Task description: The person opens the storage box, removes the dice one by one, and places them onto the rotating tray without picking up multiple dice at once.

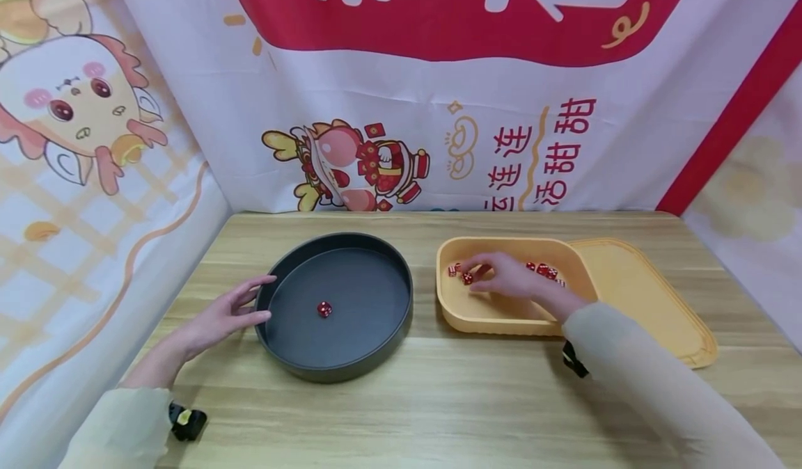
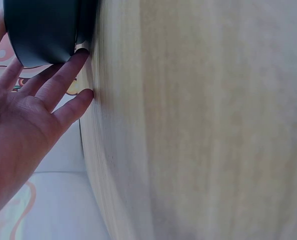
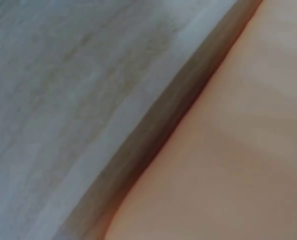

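Observation:
A round dark pan [image 1: 343,368] stands on the table, with one red die [image 1: 324,309] on its floor. My left hand [image 1: 228,314] spreads its fingers at the pan's left rim. In the left wrist view, those fairly straight fingers of the left hand [image 2: 33,107] lie against the dark wall of the pan [image 2: 43,30]. Inside a yellow box [image 1: 501,327], my right hand [image 1: 504,276] pinches a red die [image 1: 467,278] between thumb and finger. More red dice [image 1: 547,271] lie in the box, some partly behind the hand. The right wrist view shows no fingers, only the box wall [image 3: 228,160].
A yellow lid [image 1: 645,295] lies flat to the right of the box, partly behind its edge. Wood-grain tabletop [image 1: 426,399] stretches in front of the pan and box. Printed cloth [image 1: 376,86] hangs along the table's back and left sides.

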Tool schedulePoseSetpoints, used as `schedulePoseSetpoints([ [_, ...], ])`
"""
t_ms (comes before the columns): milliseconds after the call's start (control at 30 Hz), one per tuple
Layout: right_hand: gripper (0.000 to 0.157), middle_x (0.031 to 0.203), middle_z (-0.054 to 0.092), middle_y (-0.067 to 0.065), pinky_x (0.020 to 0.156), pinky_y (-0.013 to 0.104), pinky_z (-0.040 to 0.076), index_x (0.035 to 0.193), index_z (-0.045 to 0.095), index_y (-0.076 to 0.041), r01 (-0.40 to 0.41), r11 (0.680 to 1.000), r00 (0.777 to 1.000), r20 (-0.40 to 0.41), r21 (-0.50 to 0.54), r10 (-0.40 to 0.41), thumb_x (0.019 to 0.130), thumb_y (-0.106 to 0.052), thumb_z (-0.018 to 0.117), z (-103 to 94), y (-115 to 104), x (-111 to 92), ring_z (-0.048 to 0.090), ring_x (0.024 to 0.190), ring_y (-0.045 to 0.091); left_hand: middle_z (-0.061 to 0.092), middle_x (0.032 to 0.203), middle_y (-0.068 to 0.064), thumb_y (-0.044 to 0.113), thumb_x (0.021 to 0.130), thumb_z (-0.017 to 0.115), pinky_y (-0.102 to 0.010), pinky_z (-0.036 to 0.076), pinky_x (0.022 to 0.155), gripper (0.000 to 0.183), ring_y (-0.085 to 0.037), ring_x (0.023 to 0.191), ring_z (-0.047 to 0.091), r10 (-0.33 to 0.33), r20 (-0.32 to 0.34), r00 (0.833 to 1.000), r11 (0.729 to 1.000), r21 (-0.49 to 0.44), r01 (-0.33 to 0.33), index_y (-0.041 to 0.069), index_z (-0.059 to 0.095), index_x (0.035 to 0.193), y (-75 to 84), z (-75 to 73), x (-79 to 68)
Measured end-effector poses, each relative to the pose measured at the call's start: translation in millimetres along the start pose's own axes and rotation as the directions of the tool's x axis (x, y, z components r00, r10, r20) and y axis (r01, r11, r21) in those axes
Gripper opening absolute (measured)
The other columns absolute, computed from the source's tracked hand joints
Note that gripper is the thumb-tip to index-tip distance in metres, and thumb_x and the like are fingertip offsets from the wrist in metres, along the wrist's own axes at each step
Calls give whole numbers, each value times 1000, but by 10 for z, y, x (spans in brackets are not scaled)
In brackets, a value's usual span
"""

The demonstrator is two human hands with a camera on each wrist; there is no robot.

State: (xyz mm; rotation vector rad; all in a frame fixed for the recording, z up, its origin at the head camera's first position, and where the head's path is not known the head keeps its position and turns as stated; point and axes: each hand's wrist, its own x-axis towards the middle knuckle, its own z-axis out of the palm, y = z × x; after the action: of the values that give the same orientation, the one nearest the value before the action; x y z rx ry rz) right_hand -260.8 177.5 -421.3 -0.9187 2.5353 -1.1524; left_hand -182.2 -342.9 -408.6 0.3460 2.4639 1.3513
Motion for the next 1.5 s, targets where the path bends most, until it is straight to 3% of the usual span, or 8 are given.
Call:
schedulePoseSetpoints([
  [100,28,103,69,15,80,36,51,110,67,5,-34,999,999,-6,11,34,84,-1,74,2,-80,-17,63,91,27,10,155,-32,22,96,63,-67,26,103,66,-55,138,8,6,-2,1000,1000,1,-6,11,28,151,11,6,0],
  [400,18,91,68,6,63,25,46,101,71,2,-89,996,996,-13,22,90,83,-1,75,28,-8,-2,56,76,19,9,156,-30,23,96,64,-67,23,104,67,-55,139,6,6,0,1000,1000,-12,-6,12,28,152,9,-2,6],
  [767,25,96,69,11,74,26,52,107,68,7,-85,987,991,-87,134,97,84,0,73,-39,-98,4,65,85,22,12,158,-24,22,96,64,-68,21,104,67,-55,139,6,3,3,1000,1000,-5,-3,11,28,151,-3,-4,14],
  [900,23,100,69,15,76,26,52,107,67,7,-42,986,994,-91,164,57,85,1,72,-58,-184,36,65,89,27,13,158,-24,22,96,64,-68,21,104,67,-55,139,6,5,2,1000,1000,-2,-5,10,28,151,-2,-9,16],
  [1133,22,96,70,9,75,26,53,106,70,0,13,987,995,-102,159,3,86,-3,74,-23,-418,121,66,86,22,13,158,-24,22,96,64,-68,21,104,67,-55,139,6,3,0,1000,1000,-11,-3,10,28,151,-10,-9,21],
  [1500,22,97,70,6,74,30,55,109,69,-1,54,976,998,-47,210,-45,87,-4,72,193,-799,361,66,86,20,12,158,-24,23,96,64,-68,20,105,68,-54,140,6,-2,-2,1000,1000,-9,2,11,27,152,5,-6,5],
])
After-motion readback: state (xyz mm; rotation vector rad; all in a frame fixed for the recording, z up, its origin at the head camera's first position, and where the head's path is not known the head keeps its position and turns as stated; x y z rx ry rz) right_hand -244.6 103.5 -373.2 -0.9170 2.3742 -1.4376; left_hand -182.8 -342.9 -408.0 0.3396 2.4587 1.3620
